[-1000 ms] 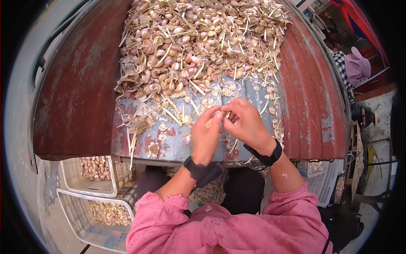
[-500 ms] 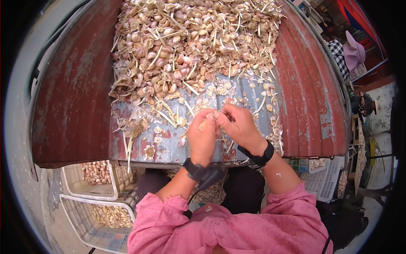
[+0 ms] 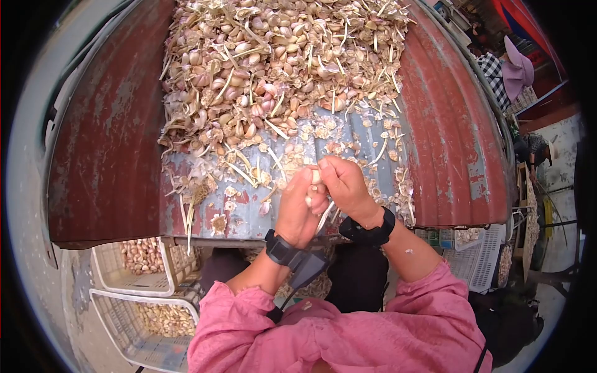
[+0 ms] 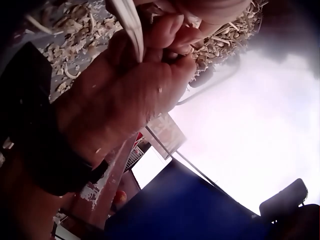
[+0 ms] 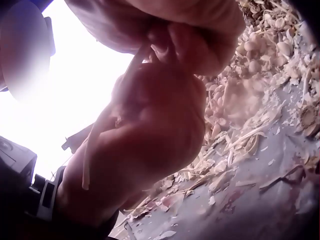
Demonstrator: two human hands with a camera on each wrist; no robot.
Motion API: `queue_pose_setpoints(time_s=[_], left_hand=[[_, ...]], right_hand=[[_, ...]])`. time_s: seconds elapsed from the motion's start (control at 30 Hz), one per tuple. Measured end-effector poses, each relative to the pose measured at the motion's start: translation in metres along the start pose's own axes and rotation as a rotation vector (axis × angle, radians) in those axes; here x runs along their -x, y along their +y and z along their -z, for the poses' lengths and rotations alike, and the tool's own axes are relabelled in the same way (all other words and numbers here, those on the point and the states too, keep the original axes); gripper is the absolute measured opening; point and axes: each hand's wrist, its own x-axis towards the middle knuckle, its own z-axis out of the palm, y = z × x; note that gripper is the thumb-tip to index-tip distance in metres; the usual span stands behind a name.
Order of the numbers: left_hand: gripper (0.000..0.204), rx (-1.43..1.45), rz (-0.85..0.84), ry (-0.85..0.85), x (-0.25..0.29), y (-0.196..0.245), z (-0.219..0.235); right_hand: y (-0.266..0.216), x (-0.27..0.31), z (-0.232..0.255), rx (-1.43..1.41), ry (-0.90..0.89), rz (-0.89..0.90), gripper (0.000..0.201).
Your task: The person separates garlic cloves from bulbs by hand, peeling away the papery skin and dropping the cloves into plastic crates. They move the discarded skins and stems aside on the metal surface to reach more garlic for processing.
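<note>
Both hands meet over the near edge of the metal tabletop (image 3: pixel 242 214). My left hand (image 3: pixel 295 211) is turned partly palm up, its fingers curled round pale garlic cloves (image 3: pixel 316 177), with thumb and fingertips at the upper one. Close against it, my right hand (image 3: pixel 348 189) has its fingers curled in and grips a garlic stalk (image 5: pixel 102 120). The stalk's long pale end hangs down past the left palm, and it also shows in the left wrist view as a stalk (image 4: pixel 130 25). What sits inside the right fingers is mostly hidden.
A large heap of garlic cloves (image 3: pixel 273 68) with husks and stalks covers the far tabletop. Loose skins and root ends (image 3: pixel 217 224) lie nearer. Below left stand a crate of reddish cloves (image 3: pixel 99 267) and a crate of paler ones (image 3: pixel 115 329). Another person's pink hat (image 3: pixel 517 71) shows at right.
The left hand has rolled palm up, bringing pale cloves into sight. The right hand has moved slightly left and down, and a stalk now hangs from it.
</note>
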Motion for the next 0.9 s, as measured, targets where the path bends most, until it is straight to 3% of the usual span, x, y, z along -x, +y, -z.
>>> queue_pose_setpoints(time_s=[0.1,0.17,0.2,0.27,0.33,0.4,0.43,0.47,0.53,0.6,0.63,0.7,0.73,0.8,0.83,0.87,0.9], left_hand=[[0.019,0.004,0.026,0.051,0.002,-0.002,-0.004],[0.018,0.011,0.018,0.058,0.000,-0.006,0.002],[0.017,0.024,0.016,0.070,0.001,-0.009,0.003],[0.017,0.041,0.044,0.071,0.000,-0.007,0.001],[0.017,0.049,0.080,0.096,0.002,-0.002,0.000],[0.018,0.462,0.213,0.053,-0.003,0.007,-0.002],[0.016,0.469,0.152,0.014,-0.006,0.012,-0.001],[0.016,0.465,0.143,0.021,-0.002,0.014,-0.003],[0.017,0.431,0.141,-0.058,0.003,0.019,-0.012],[0.017,0.432,0.136,-0.057,0.003,0.020,-0.007],[0.016,0.439,0.134,-0.081,0.002,0.021,-0.005],[0.016,0.444,0.127,-0.105,0.004,0.022,-0.004],[0.014,0.355,0.109,-0.081,0.007,0.020,-0.004],[0.013,0.274,0.087,-0.043,0.013,0.011,-0.003],[0.014,0.218,0.097,0.043,0.014,0.004,-0.003],[0.014,0.161,0.110,0.129,0.015,-0.001,-0.002],[0.015,0.098,0.088,0.127,0.014,-0.005,0.003]], right_hand=[[-0.002,0.003,-0.004,-0.040,0.089,-0.082,0.027],[0.007,0.001,-0.003,0.571,0.194,0.292,0.025],[0.008,0.002,-0.003,0.577,0.207,0.286,0.025],[0.007,0.000,-0.001,0.711,0.252,0.469,0.024],[0.000,0.002,0.000,0.705,0.244,0.491,0.025],[-0.010,0.004,-0.002,0.246,0.190,0.258,0.026],[-0.014,0.009,-0.006,-0.073,0.099,0.139,0.026],[-0.009,0.010,-0.004,-0.082,0.090,0.139,0.026],[0.005,0.007,0.013,-0.400,0.191,0.069,0.025],[0.007,0.002,0.040,0.297,0.369,0.066,0.021],[0.010,0.004,0.054,0.297,0.367,0.071,0.021],[0.013,0.007,0.077,1.240,0.365,0.120,0.015],[0.011,0.005,0.086,1.238,0.362,0.127,0.015],[0.006,0.000,0.095,1.550,0.339,0.207,0.011],[-0.003,-0.010,0.089,1.423,0.280,-0.022,0.013],[-0.002,-0.021,0.079,1.422,0.272,-0.023,0.013],[-0.001,-0.033,0.067,1.111,0.166,0.058,0.012]])
